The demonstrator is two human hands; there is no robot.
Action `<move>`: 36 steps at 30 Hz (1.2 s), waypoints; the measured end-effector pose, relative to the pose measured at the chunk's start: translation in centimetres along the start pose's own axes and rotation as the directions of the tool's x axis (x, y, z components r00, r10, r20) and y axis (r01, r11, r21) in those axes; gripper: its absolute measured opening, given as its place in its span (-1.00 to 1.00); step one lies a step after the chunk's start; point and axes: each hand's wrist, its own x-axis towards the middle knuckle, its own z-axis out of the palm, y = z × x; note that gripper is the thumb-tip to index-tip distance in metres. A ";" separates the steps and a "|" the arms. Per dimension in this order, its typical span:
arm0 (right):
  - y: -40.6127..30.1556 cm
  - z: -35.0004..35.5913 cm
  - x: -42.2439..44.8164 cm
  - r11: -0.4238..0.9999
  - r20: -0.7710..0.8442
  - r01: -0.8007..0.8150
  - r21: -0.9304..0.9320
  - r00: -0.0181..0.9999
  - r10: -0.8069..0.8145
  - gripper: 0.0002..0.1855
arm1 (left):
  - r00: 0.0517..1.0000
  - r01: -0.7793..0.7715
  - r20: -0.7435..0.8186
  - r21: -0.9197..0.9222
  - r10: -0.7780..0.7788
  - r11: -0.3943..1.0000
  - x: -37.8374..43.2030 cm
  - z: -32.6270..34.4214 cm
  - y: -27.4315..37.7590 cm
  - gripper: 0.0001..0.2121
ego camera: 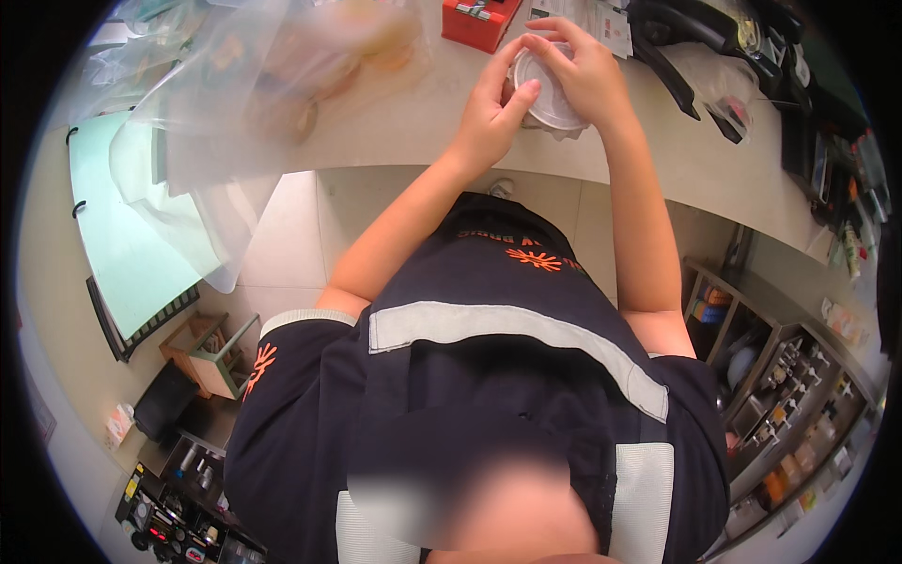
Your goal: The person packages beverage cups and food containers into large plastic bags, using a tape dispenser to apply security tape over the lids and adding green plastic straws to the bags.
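Between my two hands is a round translucent plastic tub with a lid (555,107), held over the white counter (394,134). My left hand (495,106) wraps its left side, and the thumb lies on top of the lid. My right hand (583,74) grips the far right side, its fingers curling over the rim. Crinkled plastic shows under the tub's near edge. What is inside cannot be made out.
A red box (479,22) stands just beyond my hands. Large translucent plastic bags (232,92) cover the counter's left. A black device (676,49) and another plastic bag (726,84) lie to the right. A pale green board (134,225) juts out at left.
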 end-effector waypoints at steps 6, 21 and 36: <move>2.2 -0.7 0.5 0.938 0.164 -0.094 0.332 0.986 0.041 -0.69 | 1.000 -0.012 0.024 0.089 0.010 0.996 -0.1 -0.2 0.3 -0.60; 4.4 -0.9 -0.8 0.513 0.184 -0.215 0.831 0.977 0.112 -0.44 | 0.860 -0.451 0.189 0.715 0.474 0.534 1.9 -1.7 -0.1 -0.56; 0.0 -0.4 -11.7 0.837 -0.765 0.490 0.245 0.628 -0.143 -0.78 | 0.863 -0.490 0.412 0.826 0.293 0.281 4.6 4.9 2.4 -0.59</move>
